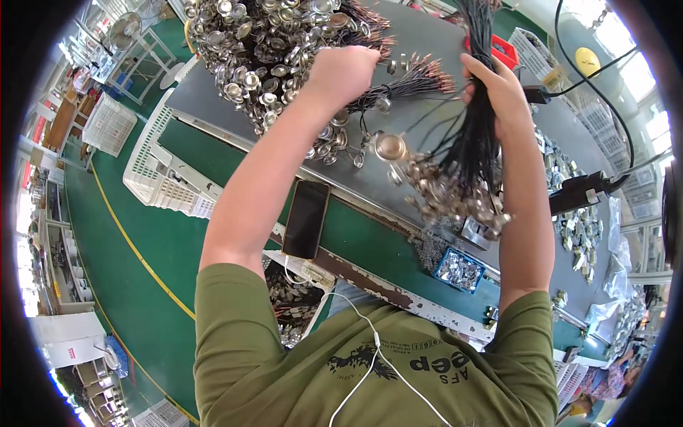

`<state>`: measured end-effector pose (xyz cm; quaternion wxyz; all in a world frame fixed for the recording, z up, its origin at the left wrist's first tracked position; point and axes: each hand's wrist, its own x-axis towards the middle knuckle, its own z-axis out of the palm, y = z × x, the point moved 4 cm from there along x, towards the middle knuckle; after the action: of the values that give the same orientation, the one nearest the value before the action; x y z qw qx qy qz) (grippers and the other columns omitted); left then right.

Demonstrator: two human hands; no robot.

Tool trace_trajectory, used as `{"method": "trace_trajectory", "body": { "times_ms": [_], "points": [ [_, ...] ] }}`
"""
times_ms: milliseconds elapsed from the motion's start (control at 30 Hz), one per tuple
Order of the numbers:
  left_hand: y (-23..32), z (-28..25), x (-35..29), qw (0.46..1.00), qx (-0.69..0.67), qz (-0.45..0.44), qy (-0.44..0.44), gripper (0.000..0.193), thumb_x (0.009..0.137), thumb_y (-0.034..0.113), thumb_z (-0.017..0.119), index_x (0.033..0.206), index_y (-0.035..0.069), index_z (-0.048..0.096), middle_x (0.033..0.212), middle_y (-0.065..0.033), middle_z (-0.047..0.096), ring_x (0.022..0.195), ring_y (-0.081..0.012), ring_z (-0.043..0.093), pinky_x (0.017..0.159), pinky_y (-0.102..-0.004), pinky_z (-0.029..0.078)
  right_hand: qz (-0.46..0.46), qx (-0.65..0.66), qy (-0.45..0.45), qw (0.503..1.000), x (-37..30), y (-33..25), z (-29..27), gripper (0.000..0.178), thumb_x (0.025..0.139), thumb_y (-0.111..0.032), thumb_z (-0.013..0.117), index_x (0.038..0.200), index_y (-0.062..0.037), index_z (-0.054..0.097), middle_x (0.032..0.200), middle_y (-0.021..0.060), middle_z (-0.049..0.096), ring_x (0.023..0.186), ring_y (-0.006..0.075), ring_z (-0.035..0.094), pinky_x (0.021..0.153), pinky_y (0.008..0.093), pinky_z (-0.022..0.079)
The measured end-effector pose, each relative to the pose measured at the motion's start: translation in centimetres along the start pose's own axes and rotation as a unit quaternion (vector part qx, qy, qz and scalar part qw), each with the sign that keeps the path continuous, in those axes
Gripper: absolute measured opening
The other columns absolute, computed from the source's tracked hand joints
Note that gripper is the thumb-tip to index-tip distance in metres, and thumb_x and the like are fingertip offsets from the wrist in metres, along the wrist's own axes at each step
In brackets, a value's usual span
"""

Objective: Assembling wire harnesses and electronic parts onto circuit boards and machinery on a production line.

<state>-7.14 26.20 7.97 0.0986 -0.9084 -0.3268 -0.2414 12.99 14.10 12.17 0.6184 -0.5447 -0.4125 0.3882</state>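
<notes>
My right hand (508,98) is wrapped round a thick bundle of black wires (475,146) held upright above the grey tabletop (427,35). Shiny round metal caps (455,192) hang at the bundle's lower end, slightly smeared by motion. My left hand (343,77) is closed in a fist at the right edge of a large heap of metal-capped wires (267,67); its fingertips are hidden, so I cannot make out what it grips. Beside that fist lies a smaller wire bundle (416,80), its coppery ends pointing right.
A phone (306,220) with a white cable lies at the table's near edge. Small metal parts fill a blue tray (453,285). A red bin (506,51) stands beyond my right hand. Black cables (615,107) hang at right; a white crate (160,178) sits at left.
</notes>
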Motion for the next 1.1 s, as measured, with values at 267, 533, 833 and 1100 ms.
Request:
{"method": "trace_trajectory", "body": {
  "times_ms": [267,533,833,1100],
  "points": [
    [7.6,5.8,0.8,0.874,0.289,-0.064,-0.385,0.071,0.085,0.042,0.064,0.145,0.008,0.045,0.159,-0.0148,0.025,0.146,-0.0412,0.019,0.107,-0.0758,0.013,-0.057,-0.058,0.03,0.996,-4.7,-3.1,-0.2,0.023,0.092,-0.022,0.069,0.096,-0.0047,0.054,0.077,0.0017,0.057,0.058,0.0083,0.053,0.05,0.0245,0.045],
    [7.2,9.1,0.3,0.852,0.357,-0.02,-0.381,0.043,0.092,0.029,0.056,0.133,0.017,0.061,0.132,-0.0038,0.061,0.137,-0.0362,0.037,0.101,-0.0819,0.014,-0.072,-0.054,0.033,0.995,-6.6,-4.4,0.2,0.025,0.092,-0.024,0.069,0.095,-0.0044,0.054,0.077,0.0017,0.056,0.059,0.0087,0.054,0.051,0.0241,0.045],
    [0.3,-1.4,6.2,0.966,0.225,-0.045,-0.121,0.019,0.078,0.027,0.067,0.091,0.017,0.076,0.107,-0.0036,0.071,0.112,-0.0234,0.059,0.099,-0.0536,0.039,-0.082,0.009,0.031,0.996,-8.4,-5.3,-0.6,0.031,0.096,-0.014,0.061,0.122,-0.0004,0.053,0.09,0.0061,0.062,0.074,0.0149,0.065,0.061,0.0266,0.052],
    [0.2,5.8,10.3,0.899,0.318,-0.166,-0.252,0.04,0.095,0.022,0.052,0.134,0.019,0.06,0.145,0.0,0.05,0.139,-0.0302,0.037,0.107,-0.0773,0.012,-0.189,0.011,0.095,0.977,-7.7,-5.9,-1.1,0.043,0.098,-0.01,0.058,0.137,0.0003,0.044,0.08,0.0055,0.059,0.055,0.0111,0.053,0.052,0.0268,0.046]
  ]
}}
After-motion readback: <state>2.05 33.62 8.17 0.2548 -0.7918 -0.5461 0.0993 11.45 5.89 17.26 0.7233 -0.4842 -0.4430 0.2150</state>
